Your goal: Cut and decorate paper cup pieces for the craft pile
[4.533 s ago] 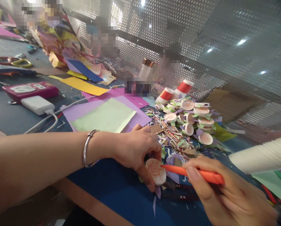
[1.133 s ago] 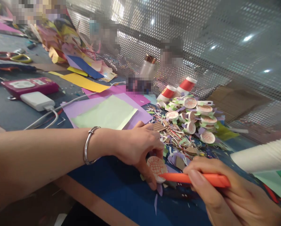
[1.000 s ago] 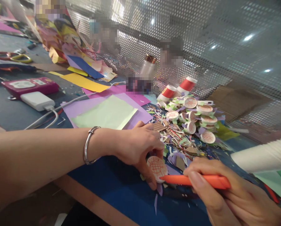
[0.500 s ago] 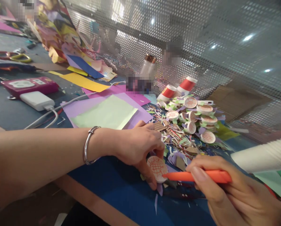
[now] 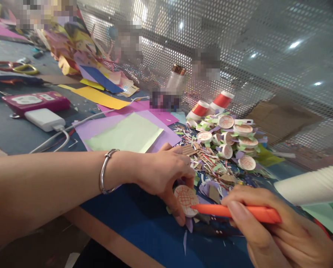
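Observation:
My left hand (image 5: 169, 173), with a silver bangle at the wrist, grips a small round paper craft piece (image 5: 185, 197) between thumb and fingers. Its pale disc faces up and bears an orange line pattern like a turtle shell; a purple paper strip sticks out below. My right hand (image 5: 269, 227) is closed around an orange marker (image 5: 236, 211), whose tip touches the lower right of the disc. Behind, a pile of similar patterned discs (image 5: 246, 162) with purple and green paper bits lies against the mesh.
Paper scraps (image 5: 211, 163) litter the blue table around the pile. A stack of white paper cups (image 5: 311, 184) lies at the right. Green paper (image 5: 127, 132), a white charger (image 5: 45, 118), a magenta box (image 5: 36, 102) and scissors (image 5: 12, 67) are at left. A perforated metal screen (image 5: 233, 44) stands behind.
The marker tip has moved slightly left on the disc, and the marker's rear end has shifted right and down with my right hand. My left hand keeps its hold.

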`<act>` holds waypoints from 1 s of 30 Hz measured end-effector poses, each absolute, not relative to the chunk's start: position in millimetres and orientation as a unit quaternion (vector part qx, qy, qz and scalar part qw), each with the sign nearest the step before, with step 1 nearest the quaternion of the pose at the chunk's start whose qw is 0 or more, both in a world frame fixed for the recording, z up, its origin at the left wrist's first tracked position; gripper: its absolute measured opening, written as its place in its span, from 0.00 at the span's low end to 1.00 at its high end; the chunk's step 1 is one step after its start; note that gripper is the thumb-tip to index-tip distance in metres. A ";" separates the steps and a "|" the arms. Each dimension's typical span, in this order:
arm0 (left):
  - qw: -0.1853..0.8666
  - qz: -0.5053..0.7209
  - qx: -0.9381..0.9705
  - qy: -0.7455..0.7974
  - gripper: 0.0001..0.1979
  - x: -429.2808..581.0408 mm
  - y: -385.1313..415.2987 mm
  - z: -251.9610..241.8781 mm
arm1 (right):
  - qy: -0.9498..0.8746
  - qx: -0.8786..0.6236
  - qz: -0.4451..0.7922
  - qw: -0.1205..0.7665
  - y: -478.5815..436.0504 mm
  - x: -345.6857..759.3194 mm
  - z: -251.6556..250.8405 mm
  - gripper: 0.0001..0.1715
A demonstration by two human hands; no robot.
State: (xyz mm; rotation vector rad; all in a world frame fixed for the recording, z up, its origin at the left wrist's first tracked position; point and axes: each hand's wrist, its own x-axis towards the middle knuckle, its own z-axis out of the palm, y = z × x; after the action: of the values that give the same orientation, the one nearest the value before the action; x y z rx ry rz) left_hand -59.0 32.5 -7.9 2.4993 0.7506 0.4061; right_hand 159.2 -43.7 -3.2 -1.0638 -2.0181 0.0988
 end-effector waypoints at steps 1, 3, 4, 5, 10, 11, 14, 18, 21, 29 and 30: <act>0.247 0.153 0.917 0.272 0.25 -59.2 32.9 -8.7 | -0.807 -0.419 0.046 0.415 -43.7 158.3 -3.0 0.07; 0.244 0.162 0.919 0.264 0.26 -59.6 33.6 -10.2 | -0.811 -0.412 0.060 0.411 -43.3 156.5 -2.5 0.08; 0.243 0.164 0.920 0.262 0.26 -59.8 33.9 -10.7 | -0.813 -0.410 0.065 0.409 -43.0 155.8 -2.4 0.08; 0.241 0.165 0.920 0.260 0.26 -60.0 34.1 -11.0 | -0.814 -0.408 0.067 0.408 -42.8 155.4 -2.3 0.08; 0.240 0.161 0.922 0.257 0.27 -60.4 35.4 -11.6 | -0.811 -0.409 0.061 0.415 -43.5 155.4 -3.2 0.07; 0.240 0.164 0.922 0.255 0.27 -60.6 35.6 -11.8 | -0.809 -0.408 0.065 0.418 -43.7 155.3 -3.4 0.07; 0.242 0.167 0.923 0.249 0.27 -61.4 36.0 -12.0 | -0.804 -0.409 0.083 0.424 -43.7 154.4 -3.4 0.08; 0.245 0.157 0.925 0.246 0.26 -62.1 35.7 -11.5 | -0.799 -0.411 0.098 0.429 -42.6 153.6 -3.4 0.09; 0.247 0.155 0.924 0.248 0.27 -62.1 35.9 -11.3 | -0.797 -0.408 0.110 0.432 -42.0 152.8 -3.9 0.09; 0.234 0.137 0.930 0.249 0.27 -66.7 36.1 -6.0 | -0.795 -0.409 0.114 0.433 -41.3 151.6 -2.9 0.08; 0.227 0.133 0.932 0.250 0.27 -67.2 36.0 -5.4 | -0.796 -0.407 0.114 0.432 -40.9 152.2 -3.0 0.08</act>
State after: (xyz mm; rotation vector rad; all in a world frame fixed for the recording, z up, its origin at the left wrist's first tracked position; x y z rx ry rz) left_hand -67.2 36.0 -5.4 2.5667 0.6885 0.3675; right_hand 152.2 -40.9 -3.0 -1.0152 -1.9853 0.2839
